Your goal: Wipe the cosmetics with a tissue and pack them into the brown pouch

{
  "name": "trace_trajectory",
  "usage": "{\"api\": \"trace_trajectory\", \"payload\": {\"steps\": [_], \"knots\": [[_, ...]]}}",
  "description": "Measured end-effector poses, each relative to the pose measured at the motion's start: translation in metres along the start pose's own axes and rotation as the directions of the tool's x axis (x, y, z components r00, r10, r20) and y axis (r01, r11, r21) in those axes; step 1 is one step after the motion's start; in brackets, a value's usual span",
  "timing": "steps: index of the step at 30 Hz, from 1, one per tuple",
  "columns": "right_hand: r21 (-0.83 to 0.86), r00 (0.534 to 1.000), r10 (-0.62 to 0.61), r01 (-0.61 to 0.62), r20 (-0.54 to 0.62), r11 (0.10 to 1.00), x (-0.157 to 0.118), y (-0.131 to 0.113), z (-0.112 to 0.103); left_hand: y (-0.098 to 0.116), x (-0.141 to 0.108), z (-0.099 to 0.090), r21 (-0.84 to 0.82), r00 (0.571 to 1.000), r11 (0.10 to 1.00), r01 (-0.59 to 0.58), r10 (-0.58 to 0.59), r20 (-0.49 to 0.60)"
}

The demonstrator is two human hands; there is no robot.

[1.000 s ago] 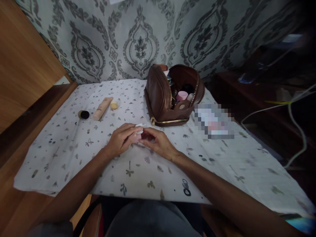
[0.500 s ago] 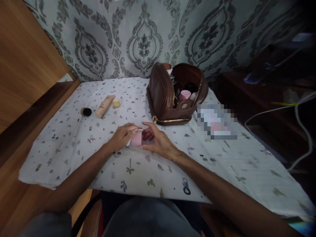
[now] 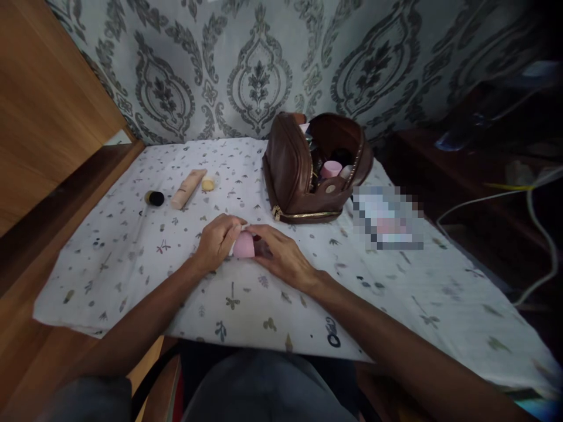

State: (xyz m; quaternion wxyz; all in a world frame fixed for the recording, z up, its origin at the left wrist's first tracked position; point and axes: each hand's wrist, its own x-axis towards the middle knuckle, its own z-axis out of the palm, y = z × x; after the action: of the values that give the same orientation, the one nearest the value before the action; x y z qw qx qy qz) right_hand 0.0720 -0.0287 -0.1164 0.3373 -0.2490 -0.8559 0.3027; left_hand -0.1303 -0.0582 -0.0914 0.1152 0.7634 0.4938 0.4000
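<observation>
A small pink object (image 3: 244, 245) with a rounded outline is between my two hands, over the near middle of the cloth-covered table. My left hand (image 3: 219, 239) is wrapped round its left end, where a bit of something white shows by the thumb. On the other side my right hand (image 3: 281, 255) curves round the clear or dark right end, thumb below and fingers above. Behind my hands stands an open brown bag (image 3: 292, 170), with a pink-lidded item (image 3: 331, 169) among the things inside.
Left of the bag lie a beige tube (image 3: 188, 189), a small yellow item (image 3: 208, 184) and a black-capped bottle (image 3: 154, 198). A blurred-out flat item (image 3: 389, 220) is right of the bag. White cables (image 3: 534, 234) hang at the right.
My right hand's fingers have closed in round the right end of the pink object. The pink object has turned slightly, and my left hand has tightened round it.
</observation>
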Motion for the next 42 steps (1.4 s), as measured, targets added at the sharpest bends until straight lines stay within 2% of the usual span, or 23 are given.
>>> {"api": "trace_trajectory", "payload": {"steps": [5,8,10,13,16,20,27,29,32,37,40,42], "knots": [[0.096,0.989,0.146,-0.147,0.011,0.985,-0.001,0.003,-0.003,0.002,-0.003,0.004,0.099,0.981,0.977,-0.19,0.192,-0.014],[0.18,0.973,0.23,-0.233,0.037,0.956,-0.001,0.004,-0.004,0.003,-0.005,0.006,0.129,0.951,0.942,-0.309,0.304,0.058],[0.197,0.969,0.247,-0.248,0.031,0.948,-0.001,0.005,-0.004,0.003,-0.006,0.006,0.132,0.936,0.929,-0.347,0.334,0.109],[0.19,0.971,0.237,-0.235,0.015,0.953,-0.001,0.006,-0.003,0.0,-0.008,0.006,0.108,0.945,0.948,-0.299,0.279,0.17],[0.145,0.988,0.157,-0.156,0.002,0.977,-0.002,0.007,-0.003,-0.006,-0.008,0.004,0.074,0.948,0.974,-0.216,0.19,0.256],[0.092,0.999,0.052,-0.053,0.008,0.994,-0.002,0.008,-0.005,-0.014,-0.005,-0.001,0.015,0.924,0.992,-0.127,0.112,0.365],[0.015,0.986,0.077,-0.08,0.147,0.997,-0.005,0.007,-0.009,-0.023,-0.009,-0.001,0.004,0.865,0.999,-0.038,0.031,0.5],[-0.017,0.985,0.076,-0.074,0.154,0.997,-0.007,0.006,-0.008,-0.019,-0.01,-0.001,0.026,0.869,1.0,-0.015,0.0,0.495],[-0.069,0.989,0.086,-0.078,0.122,0.995,-0.007,0.004,-0.008,-0.011,-0.009,-0.002,0.059,0.896,0.998,0.005,-0.031,0.442],[-0.083,0.997,0.055,-0.051,0.045,0.995,-0.004,0.008,-0.01,-0.012,-0.009,-0.001,0.183,0.962,0.983,0.033,-0.081,0.26],[-0.065,1.0,0.017,-0.015,0.026,0.998,-0.004,0.013,-0.009,-0.019,-0.01,0.0,0.272,0.987,0.962,-0.007,-0.038,0.158],[-0.046,0.999,0.023,-0.022,0.023,0.999,-0.004,0.012,-0.008,-0.02,-0.011,0.0,0.291,0.986,0.952,-0.092,0.047,0.159]]}}
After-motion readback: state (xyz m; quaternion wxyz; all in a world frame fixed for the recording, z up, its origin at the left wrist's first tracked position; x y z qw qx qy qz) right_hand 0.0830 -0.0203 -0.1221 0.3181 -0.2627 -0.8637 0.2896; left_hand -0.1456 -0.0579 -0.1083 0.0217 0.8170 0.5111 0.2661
